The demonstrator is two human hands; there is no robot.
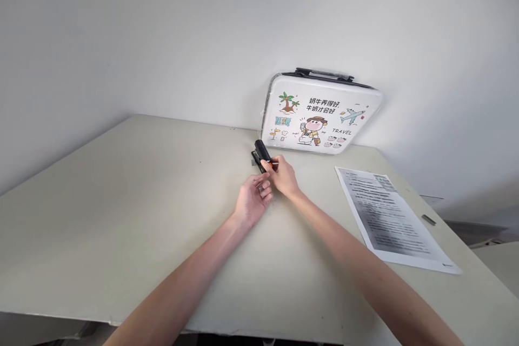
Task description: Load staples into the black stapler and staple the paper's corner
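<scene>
A small black stapler point(263, 150) with an orange mark is held just above the table, in front of the white case. My right hand point(283, 174) is closed around its near end, thumb on top. Palm up, my left hand point(253, 200) has its fingers curled, and its fingertips meet the stapler's near end from below. The exact contact there is partly hidden by the fingers. A small grey piece point(253, 162) shows at the stapler's left side; what it is I cannot make out.
The white case point(320, 113) with cartoon prints and a black handle leans against the wall at the back. A printed sheet point(393, 216) lies on the pale table point(121, 216) at right. A strip of staples point(428, 220) rests beside it, near the right edge.
</scene>
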